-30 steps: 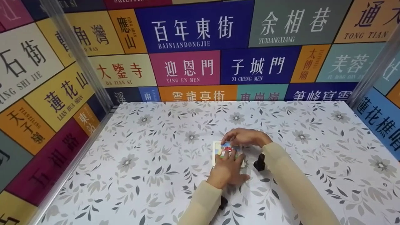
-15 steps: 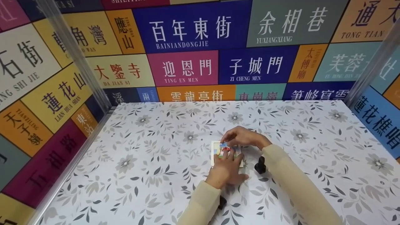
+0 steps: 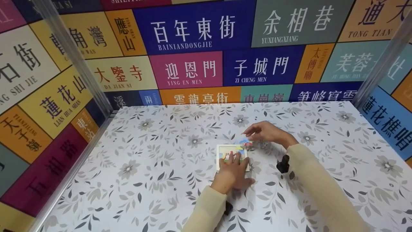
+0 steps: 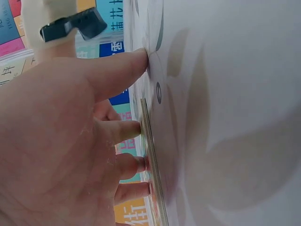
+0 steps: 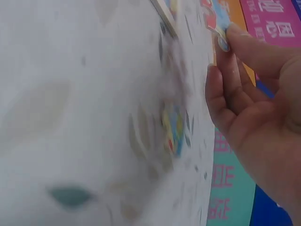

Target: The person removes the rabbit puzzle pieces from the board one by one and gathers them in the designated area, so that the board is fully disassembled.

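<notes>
A small picture puzzle in a pale frame (image 3: 218, 158) lies on the table. My left hand (image 3: 232, 175) rests on it with spread, fairly straight fingertips; in the left wrist view they touch the face of the thin board (image 4: 154, 165), while the thumb touches the tablecloth. Just beyond the board's far right corner, my right hand (image 3: 268, 132) pinches a blue and red puzzle piece (image 5: 220, 19) between thumb and fingers, held above the table. Some of the board's picture is hidden under the left fingers.
Another colourful puzzle piece (image 5: 173, 129) lies blurred on the tablecloth (image 3: 154, 145) in the right wrist view. Walls of coloured sign panels (image 3: 193, 29) stand behind and beside the table, with clear corner strips. A black wrist mount (image 3: 283, 164) sits by the right cuff.
My right hand has lifted from the board and moved right and away, carrying the blue and red puzzle piece out of the frame. The left hand stays on the board.
</notes>
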`<state>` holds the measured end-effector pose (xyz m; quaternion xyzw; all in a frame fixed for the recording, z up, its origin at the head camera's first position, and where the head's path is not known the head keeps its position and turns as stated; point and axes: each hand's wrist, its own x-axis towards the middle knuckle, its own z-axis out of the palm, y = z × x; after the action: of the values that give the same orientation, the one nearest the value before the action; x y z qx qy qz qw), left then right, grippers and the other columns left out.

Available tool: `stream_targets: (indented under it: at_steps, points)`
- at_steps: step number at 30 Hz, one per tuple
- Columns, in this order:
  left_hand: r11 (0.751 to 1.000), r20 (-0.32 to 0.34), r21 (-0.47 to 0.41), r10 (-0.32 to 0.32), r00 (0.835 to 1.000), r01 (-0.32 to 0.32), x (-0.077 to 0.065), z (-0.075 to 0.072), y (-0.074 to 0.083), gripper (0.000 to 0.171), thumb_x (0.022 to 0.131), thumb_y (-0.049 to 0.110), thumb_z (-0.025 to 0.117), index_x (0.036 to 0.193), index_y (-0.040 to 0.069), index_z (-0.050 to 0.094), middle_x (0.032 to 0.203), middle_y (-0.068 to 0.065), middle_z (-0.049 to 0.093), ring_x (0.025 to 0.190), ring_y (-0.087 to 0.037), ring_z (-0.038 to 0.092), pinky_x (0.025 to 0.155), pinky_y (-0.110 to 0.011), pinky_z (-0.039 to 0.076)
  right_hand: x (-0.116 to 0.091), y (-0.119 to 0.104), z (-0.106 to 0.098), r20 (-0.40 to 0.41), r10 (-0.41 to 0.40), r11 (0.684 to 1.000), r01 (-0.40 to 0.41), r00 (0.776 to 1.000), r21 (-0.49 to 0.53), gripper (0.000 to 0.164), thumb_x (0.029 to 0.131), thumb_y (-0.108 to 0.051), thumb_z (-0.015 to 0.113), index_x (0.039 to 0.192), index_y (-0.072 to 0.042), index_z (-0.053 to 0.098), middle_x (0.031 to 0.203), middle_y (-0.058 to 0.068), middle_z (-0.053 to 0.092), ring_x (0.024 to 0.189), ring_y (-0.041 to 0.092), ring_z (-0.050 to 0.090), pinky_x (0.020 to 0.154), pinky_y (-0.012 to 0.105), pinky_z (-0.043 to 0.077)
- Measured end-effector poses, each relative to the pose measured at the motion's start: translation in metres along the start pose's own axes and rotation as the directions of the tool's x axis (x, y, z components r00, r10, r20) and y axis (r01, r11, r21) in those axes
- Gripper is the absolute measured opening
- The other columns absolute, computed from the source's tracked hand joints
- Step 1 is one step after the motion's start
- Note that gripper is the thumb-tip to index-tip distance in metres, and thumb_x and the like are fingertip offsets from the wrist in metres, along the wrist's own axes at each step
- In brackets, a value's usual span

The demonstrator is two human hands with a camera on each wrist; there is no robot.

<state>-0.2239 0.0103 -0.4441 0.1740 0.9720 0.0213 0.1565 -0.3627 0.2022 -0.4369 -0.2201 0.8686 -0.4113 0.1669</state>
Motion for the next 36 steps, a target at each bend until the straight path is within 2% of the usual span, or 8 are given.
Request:
stream_targets:
  at_steps: [7,12,15,18,25,28,33,36]
  points:
    - [1.000,0.004,-0.011,-0.007,1.000,0.007,-0.001,-0.001,0.001,0.076,0.093,0.064,0.052,0.158,0.032,0.029,0.169,-0.002,0.021,0.157,-0.025,0.020,0.121,-0.055,0.027,-0.028,0.015,-0.032,-0.122,0.173,0.981,-0.181,0.977,-0.062,0.026,0.098,-0.017,0.065,0.120,-0.005,0.073,0.129,0.020,0.067,0.114,0.029,0.065,0.099,0.049,0.052]
    - [1.000,0.009,-0.027,-0.006,1.000,0.006,-0.002,-0.001,0.001,0.077,0.093,0.064,0.053,0.159,0.032,0.028,0.169,-0.002,0.021,0.157,-0.025,0.018,0.122,-0.056,0.026,-0.041,0.030,-0.044,-0.149,0.224,0.971,-0.233,0.963,-0.044,0.028,0.096,-0.017,0.067,0.118,-0.002,0.072,0.115,0.012,0.073,0.091,0.012,0.063,0.085,0.036,0.054]
    - [0.999,0.009,-0.037,-0.002,1.000,0.003,-0.002,-0.001,0.000,0.077,0.093,0.063,0.053,0.159,0.031,0.028,0.169,-0.003,0.020,0.157,-0.026,0.018,0.122,-0.056,0.026,-0.045,0.038,-0.045,-0.146,0.261,0.962,-0.269,0.954,-0.038,0.028,0.095,-0.017,0.068,0.117,-0.001,0.072,0.107,0.005,0.074,0.082,0.010,0.058,0.076,0.029,0.051]
    - [0.999,0.004,-0.042,0.008,1.000,-0.008,-0.001,-0.001,-0.001,0.077,0.093,0.062,0.054,0.159,0.030,0.029,0.169,-0.004,0.021,0.157,-0.027,0.018,0.121,-0.057,0.027,-0.048,0.043,-0.043,-0.142,0.289,0.954,-0.297,0.947,-0.040,0.027,0.094,-0.017,0.069,0.116,-0.001,0.072,0.109,0.008,0.073,0.082,0.011,0.056,0.073,0.026,0.050]
    - [0.999,-0.007,-0.043,0.028,1.000,-0.029,-0.004,-0.005,-0.003,0.076,0.095,0.057,0.057,0.159,0.026,0.030,0.168,-0.006,0.023,0.156,-0.028,0.021,0.119,-0.057,0.030,-0.052,0.043,-0.039,-0.136,0.265,0.957,-0.277,0.955,-0.080,0.026,0.097,-0.015,0.064,0.119,-0.002,0.071,0.127,0.022,0.065,0.090,0.018,0.055,0.077,0.028,0.047]
    - [0.998,0.007,-0.049,0.026,1.000,-0.025,-0.003,-0.006,-0.003,0.079,0.095,0.056,0.057,0.160,0.021,0.028,0.168,-0.006,0.021,0.156,-0.027,0.020,0.120,-0.055,0.030,-0.051,0.041,-0.037,-0.150,0.264,0.955,-0.280,0.953,-0.099,0.025,0.097,-0.015,0.064,0.117,-0.002,0.072,0.126,0.022,0.066,0.092,0.020,0.055,0.078,0.030,0.046]
    - [0.995,0.054,-0.096,0.029,0.998,-0.024,-0.002,-0.008,-0.006,0.081,0.096,0.054,0.056,0.160,0.016,0.024,0.170,-0.007,0.015,0.157,-0.026,0.016,0.124,-0.054,0.024,-0.046,0.033,-0.031,-0.200,0.248,0.952,-0.276,0.948,-0.129,0.027,0.099,-0.019,0.063,0.118,-0.001,0.071,0.124,0.022,0.067,0.109,0.031,0.061,0.092,0.042,0.050]
    - [0.990,0.058,-0.137,0.050,0.997,-0.042,-0.001,-0.007,-0.009,0.081,0.096,0.052,0.058,0.160,0.014,0.025,0.170,-0.006,0.014,0.158,-0.026,0.015,0.125,-0.054,0.021,-0.042,0.025,-0.024,-0.223,0.208,0.962,-0.240,0.952,-0.127,0.028,0.100,-0.020,0.060,0.119,-0.001,0.070,0.122,0.022,0.067,0.106,0.031,0.062,0.088,0.041,0.051]
